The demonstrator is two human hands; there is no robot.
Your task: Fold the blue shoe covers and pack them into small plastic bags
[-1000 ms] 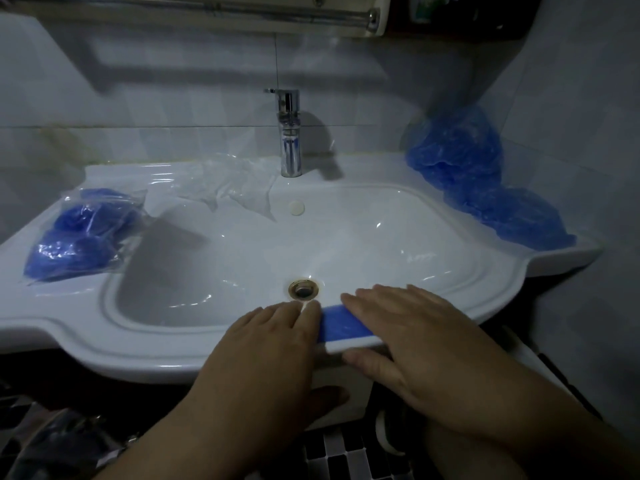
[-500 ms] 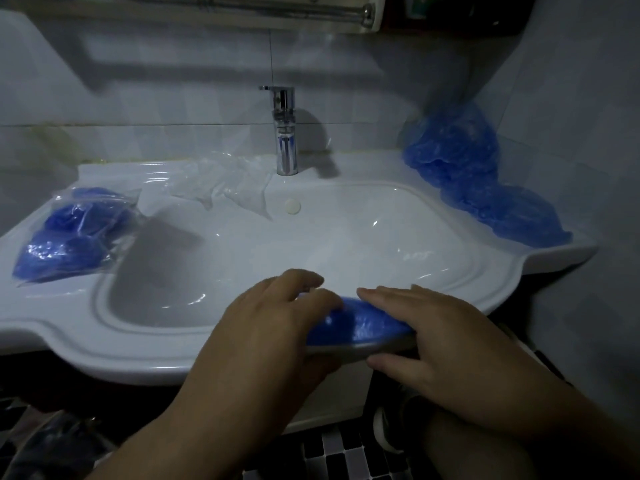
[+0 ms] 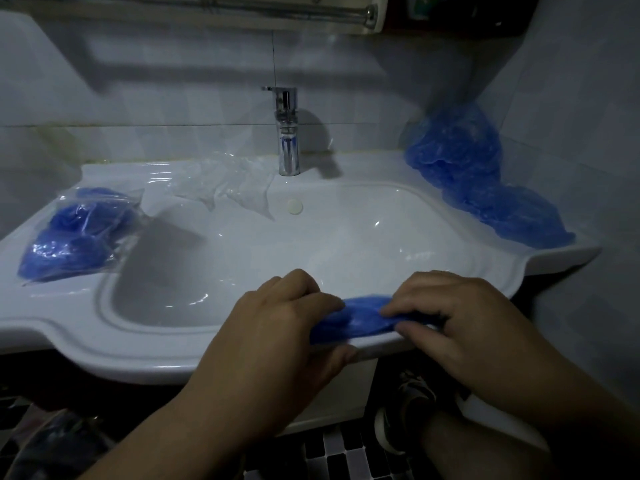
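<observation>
Hands work at the front edge of the white sink; the left hand and right hand each pinch 1 end of a folded blue shoe cover lying on the rim; packed bags sit at the left corner; loose shoe covers pile at the right rear corner; empty plastic bags lie beside the faucet.

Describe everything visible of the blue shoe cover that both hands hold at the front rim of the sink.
The thin blue plastic shoe cover looks soft and crinkled, bunched into a narrow horizontal strip. It lies along the front rim of the white ceramic sink. The left hand pinches its left end and the right hand its right end, hiding both ends.
</observation>
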